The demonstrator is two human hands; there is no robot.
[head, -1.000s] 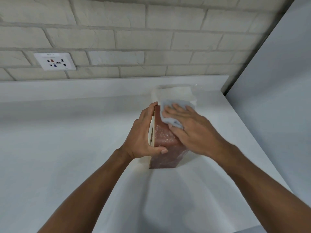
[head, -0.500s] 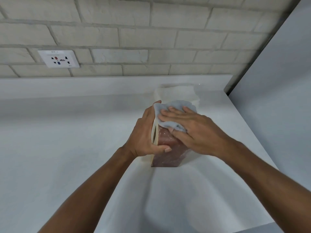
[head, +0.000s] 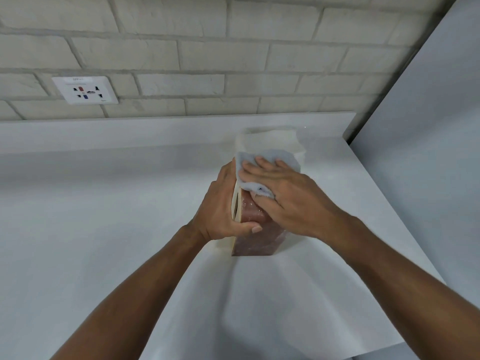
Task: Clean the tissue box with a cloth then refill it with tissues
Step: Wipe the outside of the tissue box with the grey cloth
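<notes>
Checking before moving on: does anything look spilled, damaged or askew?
Nothing spilled or damaged. The tissue box stands with its opening facing sideways, but the left hand grips it while the right hand presses the cloth on it.

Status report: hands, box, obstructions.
Left hand grips tissue box, upright on counter. Right hand presses cloth on its upper end. Nothing blocking; tissues lie behind.

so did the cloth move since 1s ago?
Yes. The cloth, under the right hand, slid left toward the wall socket, over the top corner of the tissue box.
</notes>
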